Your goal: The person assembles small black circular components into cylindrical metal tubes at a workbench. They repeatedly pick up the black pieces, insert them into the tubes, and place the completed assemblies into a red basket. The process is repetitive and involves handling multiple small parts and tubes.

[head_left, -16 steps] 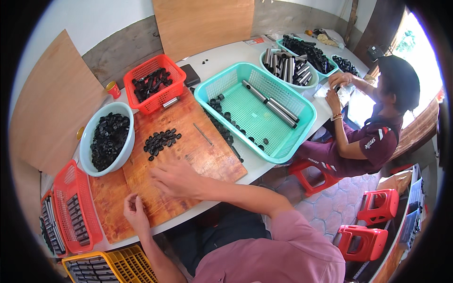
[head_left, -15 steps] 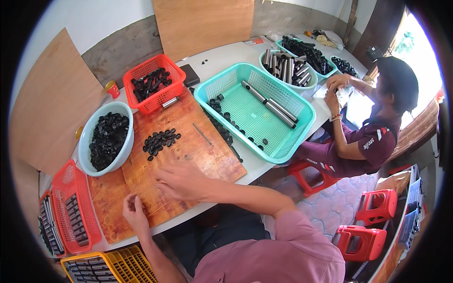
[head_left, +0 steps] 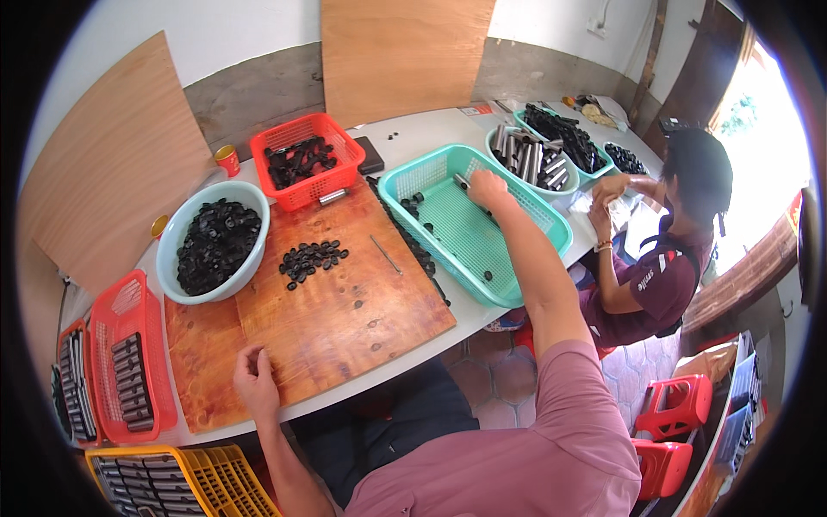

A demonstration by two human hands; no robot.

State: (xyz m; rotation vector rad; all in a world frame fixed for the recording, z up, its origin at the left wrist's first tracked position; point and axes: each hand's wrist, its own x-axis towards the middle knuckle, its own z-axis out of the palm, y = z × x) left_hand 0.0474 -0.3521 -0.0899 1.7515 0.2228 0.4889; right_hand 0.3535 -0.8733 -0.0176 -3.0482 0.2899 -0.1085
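My right hand (head_left: 488, 189) reaches into the green plastic basket (head_left: 422, 250), its fingers closed around a shiny metal tube (head_left: 462, 181). Hand and forearm cover most of the tubes in there. Small black caps (head_left: 417, 198) lie along the basket's left side. At the front edge of the wooden board (head_left: 345, 345) is my left hand (head_left: 256, 379), fingers curled in; whatever it may hold is hidden. Farther up the board lie a loose pile of black caps (head_left: 312, 262) and a thin metal rod (head_left: 387, 255).
A pale blue bowl of black caps (head_left: 256, 280) and a red basket of black parts (head_left: 301, 200) stand behind the pile. Red (head_left: 155, 332) and yellow (head_left: 220, 482) crates with tubes are at left. A bowl of metal tubes (head_left: 572, 185) stands back right, near a co-worker (head_left: 646, 284).
My right hand has gone from above the board to the green basket and closed on a tube. The left hand stays near the board's front edge. The view has shifted slightly.
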